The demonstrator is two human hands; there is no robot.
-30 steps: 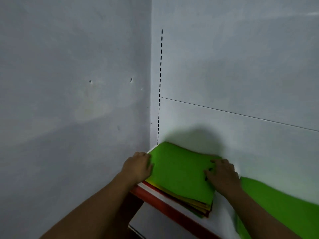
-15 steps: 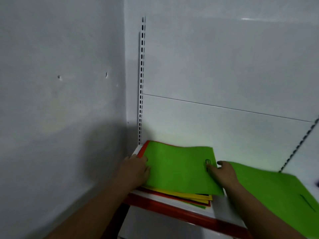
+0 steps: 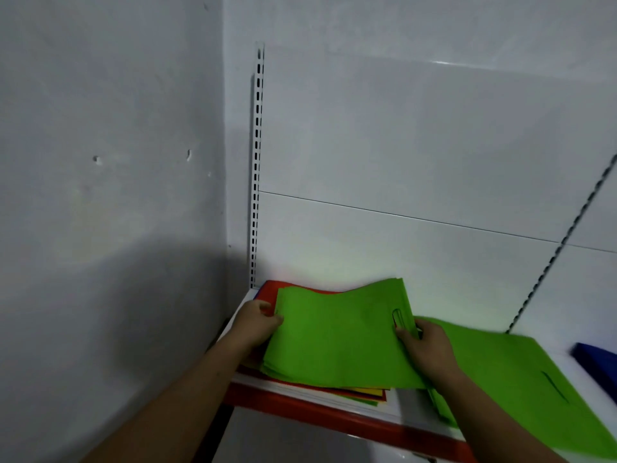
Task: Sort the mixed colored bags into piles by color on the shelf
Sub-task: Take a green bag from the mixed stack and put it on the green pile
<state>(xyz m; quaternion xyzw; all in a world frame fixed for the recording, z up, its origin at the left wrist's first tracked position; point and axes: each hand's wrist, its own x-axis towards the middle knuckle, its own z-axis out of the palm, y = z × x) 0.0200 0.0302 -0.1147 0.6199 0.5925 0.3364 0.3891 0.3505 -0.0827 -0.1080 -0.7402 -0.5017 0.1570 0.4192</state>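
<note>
Nearest is the shelf (image 3: 317, 408), a white board with a red front lip. The mixed stack (image 3: 369, 393) sits on its left end, just behind that lip. Thin red, yellow and green edges show at the stack's near side, and a red corner shows at its far left.

On top of the stack is a bundle of green bags (image 3: 337, 342), held at both ends. They are bright green, flat and thin, several layers deep at the near left corner. An oval handle slot is cut close to the right edge. The far edge bows upward in a wave, clear of the stack.

The left hand (image 3: 257, 324) is at the stack's left side, fingers curled onto the bundle's left edge and pinching it. The right hand (image 3: 425, 349) grips the bundle's right edge beside the slot, thumb on top.

Right of the stack lies a green pile (image 3: 521, 369), flat on the shelf and the same colour. Farther right is a dark blue bag (image 3: 597, 360), cut off by the frame.

Behind the stack a slotted white upright (image 3: 257, 168) rises in the corner against the pale back panel (image 3: 417, 155).
</note>
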